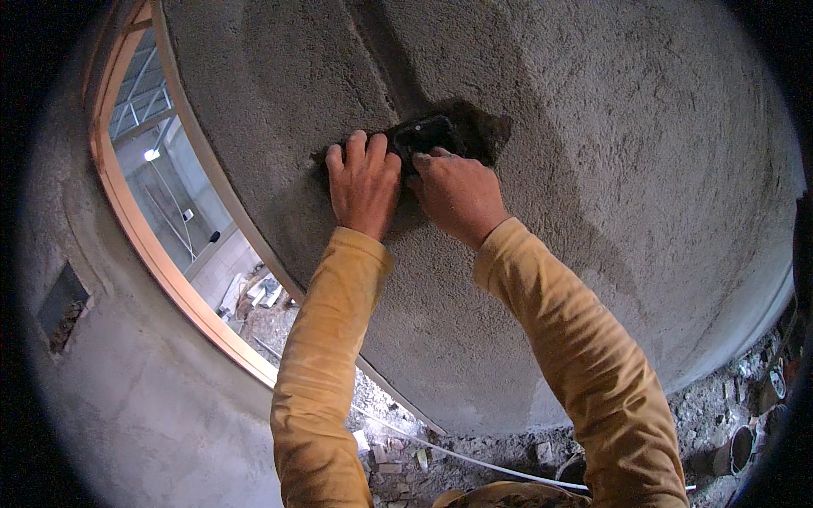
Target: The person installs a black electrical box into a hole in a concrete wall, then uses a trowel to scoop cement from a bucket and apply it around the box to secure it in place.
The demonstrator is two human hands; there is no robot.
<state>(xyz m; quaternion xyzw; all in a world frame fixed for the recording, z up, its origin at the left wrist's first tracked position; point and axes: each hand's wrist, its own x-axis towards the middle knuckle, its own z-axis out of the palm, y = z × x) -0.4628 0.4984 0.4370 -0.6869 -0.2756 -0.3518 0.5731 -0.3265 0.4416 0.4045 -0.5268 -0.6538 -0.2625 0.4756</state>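
Note:
A black electrical box (pixel 430 132) sits in a rough, dark recess cut into the grey rendered wall. My left hand (pixel 364 182) presses against the wall at the box's left side, its fingers apart and bent at the tips; the thumb is hidden. At the box's lower edge, my right hand (pixel 459 190) is closed, the curled fingers gripping the rim. Whether a small part is also pinched in those fingers is hidden. Above the box, a vertical groove (pixel 385 59) runs up the wall.
To the left stands an orange-brown door frame (pixel 127 190), with another room beyond it. A second wall recess (pixel 63 309) is at far left. Rubble (pixel 389 470) and a white cable (pixel 474 464) lie along the wall's foot. A round container (pixel 741 449) is at lower right.

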